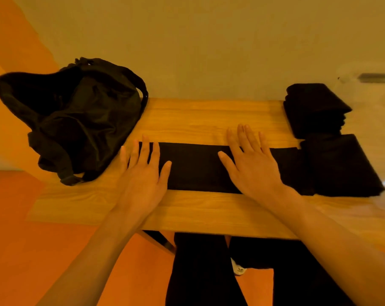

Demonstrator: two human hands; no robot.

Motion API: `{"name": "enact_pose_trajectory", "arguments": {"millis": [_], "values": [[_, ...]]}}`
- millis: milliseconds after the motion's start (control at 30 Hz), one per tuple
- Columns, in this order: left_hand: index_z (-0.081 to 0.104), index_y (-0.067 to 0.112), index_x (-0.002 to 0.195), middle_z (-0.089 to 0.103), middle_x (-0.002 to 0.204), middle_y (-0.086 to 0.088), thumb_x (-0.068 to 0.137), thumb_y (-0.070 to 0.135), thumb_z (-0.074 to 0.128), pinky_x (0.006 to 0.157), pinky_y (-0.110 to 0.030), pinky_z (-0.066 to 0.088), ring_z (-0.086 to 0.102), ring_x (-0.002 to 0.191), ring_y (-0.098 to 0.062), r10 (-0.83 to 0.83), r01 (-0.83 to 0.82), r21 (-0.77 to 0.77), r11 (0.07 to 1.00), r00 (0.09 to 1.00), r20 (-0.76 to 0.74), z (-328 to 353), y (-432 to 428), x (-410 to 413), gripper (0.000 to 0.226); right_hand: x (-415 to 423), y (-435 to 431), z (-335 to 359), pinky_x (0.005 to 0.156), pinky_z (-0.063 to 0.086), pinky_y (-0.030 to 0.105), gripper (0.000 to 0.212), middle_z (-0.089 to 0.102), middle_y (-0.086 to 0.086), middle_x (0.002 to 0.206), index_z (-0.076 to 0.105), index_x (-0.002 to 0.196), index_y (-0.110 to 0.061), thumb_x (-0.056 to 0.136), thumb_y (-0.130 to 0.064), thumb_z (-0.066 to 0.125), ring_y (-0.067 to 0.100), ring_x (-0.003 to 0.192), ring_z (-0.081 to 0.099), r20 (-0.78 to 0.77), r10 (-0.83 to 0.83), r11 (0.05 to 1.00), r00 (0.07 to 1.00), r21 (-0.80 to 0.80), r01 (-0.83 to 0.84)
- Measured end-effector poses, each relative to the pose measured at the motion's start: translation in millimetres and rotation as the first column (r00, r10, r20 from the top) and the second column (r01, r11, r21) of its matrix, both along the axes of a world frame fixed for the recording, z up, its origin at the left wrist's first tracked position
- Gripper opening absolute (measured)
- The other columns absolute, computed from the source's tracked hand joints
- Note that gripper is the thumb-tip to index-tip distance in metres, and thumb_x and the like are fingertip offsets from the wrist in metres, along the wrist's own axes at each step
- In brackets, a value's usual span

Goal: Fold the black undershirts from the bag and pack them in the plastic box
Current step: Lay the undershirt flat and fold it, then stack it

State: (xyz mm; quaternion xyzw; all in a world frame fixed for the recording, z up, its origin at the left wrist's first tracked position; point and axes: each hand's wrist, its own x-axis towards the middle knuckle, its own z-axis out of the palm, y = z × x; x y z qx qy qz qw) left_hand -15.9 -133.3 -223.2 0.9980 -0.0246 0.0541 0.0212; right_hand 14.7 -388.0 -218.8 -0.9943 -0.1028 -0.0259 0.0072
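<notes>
A black undershirt lies folded into a long strip across the middle of the wooden table. My left hand presses flat on its left end with fingers spread. My right hand lies flat on the strip right of centre, fingers straight. The open black bag sits at the table's left end. At the right, a stack of folded black undershirts stands at the back, and another folded black pile lies in front of it. The clear plastic box is faintly visible at the far right.
The table stands against a pale wall. Bare wood shows behind and in front of the strip. My dark-clothed legs and an orange floor are below the table's near edge. A dark bar-like object shows at the upper right.
</notes>
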Motion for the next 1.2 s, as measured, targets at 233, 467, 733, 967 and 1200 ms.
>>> {"name": "enact_pose_trajectory", "arguments": {"millis": [233,467,733,967,1200], "values": [[-0.013,0.039,0.158,-0.017,0.168,-0.010,0.082,0.083,-0.005,0.125,-0.045,-0.011,-0.020,0.154,-0.026,0.049,-0.044,0.029,0.999,0.981,-0.189,-10,-12,31,0.088,-16,-40,-12,0.126,-0.005,0.043,0.083,-0.008,0.004,0.169,-0.005,0.161,-0.018,0.094,-0.066,-0.005,0.017,0.154,-0.014,-0.110,-0.127,0.988,0.986,0.074,0.136],[-0.012,0.042,0.156,-0.014,0.168,-0.011,0.078,0.090,-0.007,0.126,-0.040,-0.007,-0.020,0.154,-0.022,0.057,-0.059,-0.003,0.998,0.984,-0.170,-12,2,28,0.092,-22,-56,-15,0.125,-0.005,0.046,0.084,-0.005,0.012,0.169,-0.002,0.162,-0.020,0.094,-0.070,0.000,0.025,0.155,-0.011,-0.116,-0.246,0.964,0.962,0.071,0.255],[-0.007,0.040,0.159,-0.011,0.169,-0.011,0.081,0.091,0.002,0.126,-0.040,-0.005,-0.018,0.154,-0.023,0.084,-0.095,-0.046,0.994,0.973,-0.214,-4,17,14,0.094,-34,-60,6,0.125,0.006,0.043,0.062,0.005,0.012,0.168,0.004,0.162,-0.023,0.107,-0.048,0.019,0.029,0.156,0.001,-0.148,-0.072,0.976,0.986,0.194,0.100],[0.052,0.016,0.146,0.040,0.157,-0.013,0.103,0.055,0.038,0.120,-0.052,0.028,0.033,0.147,-0.031,-0.122,0.145,-0.330,0.933,0.989,0.088,19,-32,21,0.059,-1,-106,43,0.087,0.037,0.034,0.020,0.064,0.003,0.112,0.065,0.115,-0.020,0.096,-0.020,0.058,0.025,0.107,0.053,-0.001,-0.124,0.988,0.992,-0.088,0.123],[0.060,0.020,0.137,0.060,0.123,0.000,0.104,0.038,0.052,0.103,-0.036,0.045,0.054,0.116,-0.018,-0.461,0.403,-0.406,0.820,0.886,-0.052,25,-120,68,0.039,13,-113,41,0.090,0.034,0.035,0.015,0.064,-0.001,0.096,0.070,0.103,-0.024,0.095,-0.036,0.063,0.023,0.105,0.053,-0.030,-0.140,0.978,0.990,-0.159,0.133]]}}
